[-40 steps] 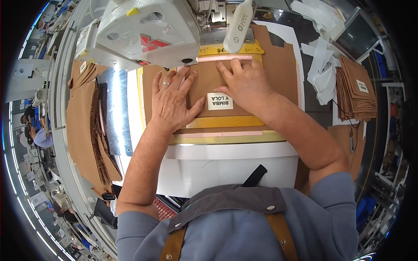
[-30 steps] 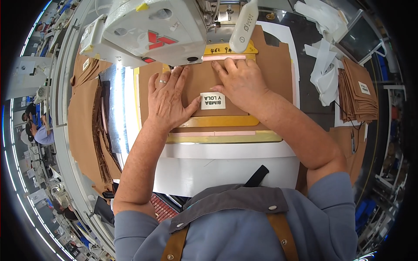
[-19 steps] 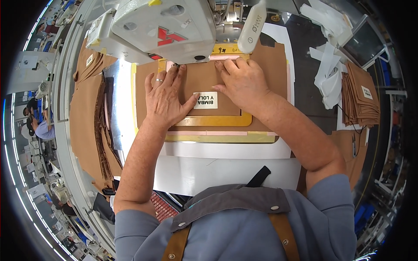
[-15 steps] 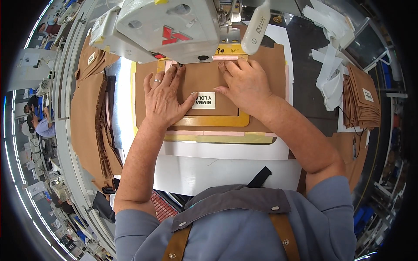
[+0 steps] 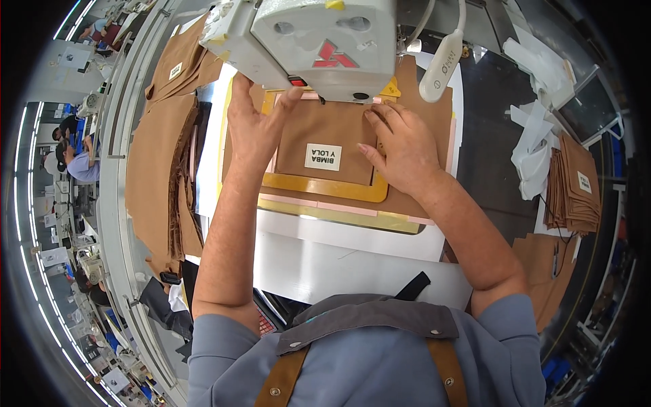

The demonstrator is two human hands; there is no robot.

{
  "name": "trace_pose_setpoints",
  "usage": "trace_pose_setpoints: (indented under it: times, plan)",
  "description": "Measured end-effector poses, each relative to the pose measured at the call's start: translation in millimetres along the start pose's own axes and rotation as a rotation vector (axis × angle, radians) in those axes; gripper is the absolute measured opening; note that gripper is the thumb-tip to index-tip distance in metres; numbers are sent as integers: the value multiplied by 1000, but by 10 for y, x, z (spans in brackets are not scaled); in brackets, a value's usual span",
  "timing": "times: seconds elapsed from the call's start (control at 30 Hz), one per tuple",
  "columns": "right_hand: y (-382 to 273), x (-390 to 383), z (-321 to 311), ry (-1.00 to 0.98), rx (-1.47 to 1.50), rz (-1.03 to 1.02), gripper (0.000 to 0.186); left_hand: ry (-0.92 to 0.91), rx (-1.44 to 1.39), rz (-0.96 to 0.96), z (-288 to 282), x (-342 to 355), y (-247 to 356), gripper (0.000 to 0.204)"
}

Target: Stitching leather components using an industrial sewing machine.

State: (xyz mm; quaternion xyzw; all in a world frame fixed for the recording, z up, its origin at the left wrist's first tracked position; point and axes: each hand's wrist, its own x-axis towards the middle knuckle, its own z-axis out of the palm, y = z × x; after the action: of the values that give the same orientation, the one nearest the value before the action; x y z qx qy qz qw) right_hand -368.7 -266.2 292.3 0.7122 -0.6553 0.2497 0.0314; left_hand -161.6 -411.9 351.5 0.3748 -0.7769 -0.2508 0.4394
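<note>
A brown fabric panel [image 5: 325,129] with a white label [image 5: 323,157] lies inside a yellow template frame [image 5: 325,186], beneath a white sewing machine head [image 5: 325,51]. My right hand [image 5: 407,146] rests on the panel's right edge and the frame, fingers stretched forward, thumb apart. Raised at the frame's left side is my left hand [image 5: 254,125], thumb spread from the fingers and close to the red switch [image 5: 296,81] on the machine. Nothing shows in its grip; some fingertips are hidden by the machine.
Stacked brown fabric pieces [image 5: 159,183] lie at left. On the right are a pile of labelled brown panels [image 5: 575,180] and crumpled white material [image 5: 532,152]. A white handheld device [image 5: 442,64] hangs by the machine head. Other people work far left.
My left hand has lifted off the panel and moved left, up beside the machine head. My right hand stays at the panel's right edge. The whole view has shifted slightly.
</note>
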Motion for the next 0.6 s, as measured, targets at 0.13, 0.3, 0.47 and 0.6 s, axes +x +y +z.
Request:
trace_pose_setpoints:
  times: [0.13, 0.3, 0.47, 0.6]
  plan:
    - [-31, 38, 19, -21, 131, 18, 54, 39, 3, 2, 50, 90, -52, 56]
    - [-57, 37, 6, -34, 128, 21, 51, -9, -34, -72, 10, 102, 4, 59]
    - [-90, 2, 67, 34, 156, 1, 50, -8, 248, 62, -339, -456, -212, 66]
    - [-39, -34, 75, 81, 158, 6, 50, -163, 578, -15, -671, -1784, -276, 62]
